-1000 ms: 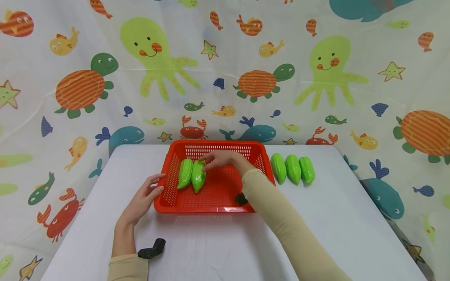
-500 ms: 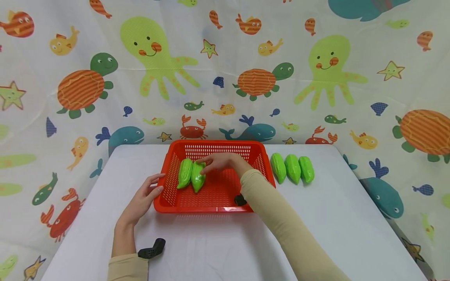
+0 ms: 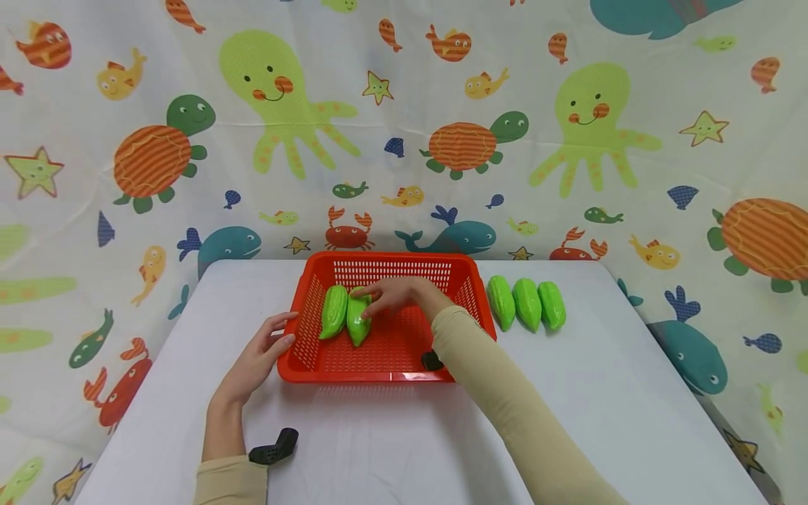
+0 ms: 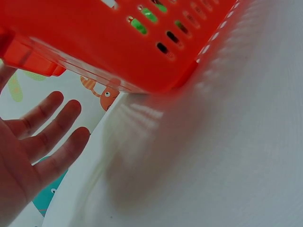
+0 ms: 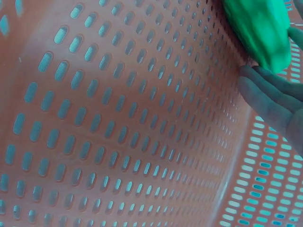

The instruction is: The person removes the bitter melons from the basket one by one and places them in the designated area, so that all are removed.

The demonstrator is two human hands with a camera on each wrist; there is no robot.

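In the head view, a red plastic basket (image 3: 391, 377) stands on the white table with two glossy green ridged vegetables in its left part. My right hand (image 3: 396, 293) reaches inside and pinches the upper end of the right-hand green vegetable (image 3: 358, 319), thumb on its near side. The right wrist view shows fingers (image 5: 272, 97) by one end of that vegetable (image 5: 260, 30). Left of it lies the other green vegetable (image 3: 334, 313). My left hand (image 3: 255, 358) touches the basket's left rim; its fingers look spread and fairly straight in the left wrist view (image 4: 45, 132).
Three more green vegetables (image 3: 527, 304) lie in a row on the table (image 3: 606, 393), right of the basket. A patterned sea-animal cloth (image 3: 391, 161) hangs behind. Black wrist devices (image 3: 274, 447) sit at both wrists.
My right thumb and fingers have closed in on the right-hand vegetable, which has shifted very slightly to the right. My left hand has stayed at the rim.
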